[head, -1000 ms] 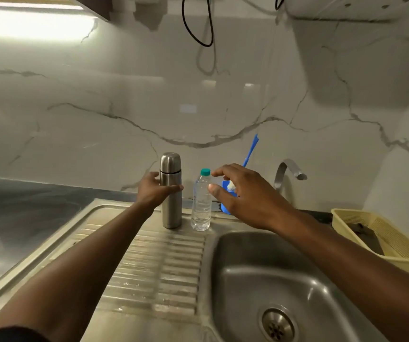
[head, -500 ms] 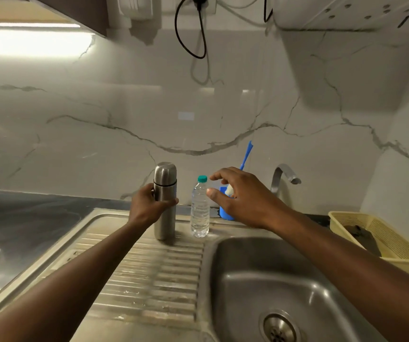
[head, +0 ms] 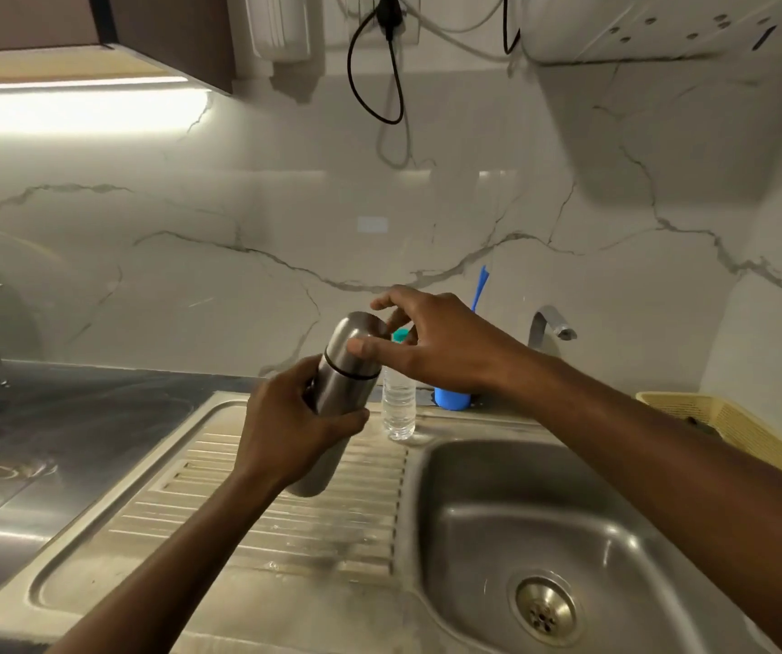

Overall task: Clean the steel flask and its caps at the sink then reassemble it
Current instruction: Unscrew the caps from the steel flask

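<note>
Lifted off the ribbed drainboard [head: 285, 512] since a moment ago, the steel flask [head: 341, 384] now tilts in mid-frame, its domed cap [head: 356, 335] leaning toward the upper right. The left hand [head: 285, 431] wraps fingers and thumb round the brushed body. The right hand [head: 441, 342], come across from the blue cup [head: 452, 398], pinches the cap between its thumb and curled fingers.

At the left lies a dark, glossy surface [head: 72, 417]. The dull, streaked steel sink [head: 568, 502] fills the lower right, with a round drain [head: 545, 608]. A white wall [head: 190, 276] veined in grey rises behind, lit by a strip light [head: 72, 110] at the upper left. A clear ridged water bottle [head: 398, 408] stands upright just behind the flask, beside the cup. A curved tap [head: 550, 323] arches at the right, and a yellow lattice basket [head: 733, 427] sits at the right edge.
</note>
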`<state>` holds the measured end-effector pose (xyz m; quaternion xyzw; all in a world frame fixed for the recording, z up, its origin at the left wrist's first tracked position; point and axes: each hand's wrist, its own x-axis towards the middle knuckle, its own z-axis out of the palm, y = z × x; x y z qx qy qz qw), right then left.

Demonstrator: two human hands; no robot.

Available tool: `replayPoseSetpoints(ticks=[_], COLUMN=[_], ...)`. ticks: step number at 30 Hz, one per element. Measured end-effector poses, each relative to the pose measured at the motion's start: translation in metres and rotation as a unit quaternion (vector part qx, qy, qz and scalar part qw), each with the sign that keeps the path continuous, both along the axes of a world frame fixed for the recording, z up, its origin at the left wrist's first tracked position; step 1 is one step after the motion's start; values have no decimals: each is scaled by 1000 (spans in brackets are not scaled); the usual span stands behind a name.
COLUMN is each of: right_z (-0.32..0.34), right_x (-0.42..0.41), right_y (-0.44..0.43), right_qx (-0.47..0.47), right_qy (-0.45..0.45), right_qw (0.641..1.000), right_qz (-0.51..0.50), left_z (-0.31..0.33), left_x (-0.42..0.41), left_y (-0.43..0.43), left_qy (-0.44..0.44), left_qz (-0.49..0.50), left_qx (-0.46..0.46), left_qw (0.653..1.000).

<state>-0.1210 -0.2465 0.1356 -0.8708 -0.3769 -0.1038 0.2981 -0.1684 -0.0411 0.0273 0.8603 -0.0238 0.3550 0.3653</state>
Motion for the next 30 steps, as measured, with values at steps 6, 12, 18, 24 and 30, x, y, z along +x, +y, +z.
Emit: replayPoseSetpoints(ticks=[6, 12, 18, 24, 30], right_z=[3, 5, 18, 20, 15], right_x=[-12, -7, -1, -2, -4], right_y=[8, 4, -12, -12, -4], right_qx=[-43, -67, -158, -195, -213], right_qy=[-30, -30, 15, 54, 60], right_qw=[999, 997, 975, 960, 974], right_qz=[-8, 39, 157, 195, 38], left_z=[1, 3, 0, -3, -1], left_x=[-25, -32, -37, -37, -39], left_y=[-11, -7, -8, -10, -13], left_qy=[-8, 20, 53, 78, 73], left_qz=[1, -28, -70, -59, -51], left_qx=[44, 49, 43, 40, 51], left_qw=[999, 998, 995, 994, 995])
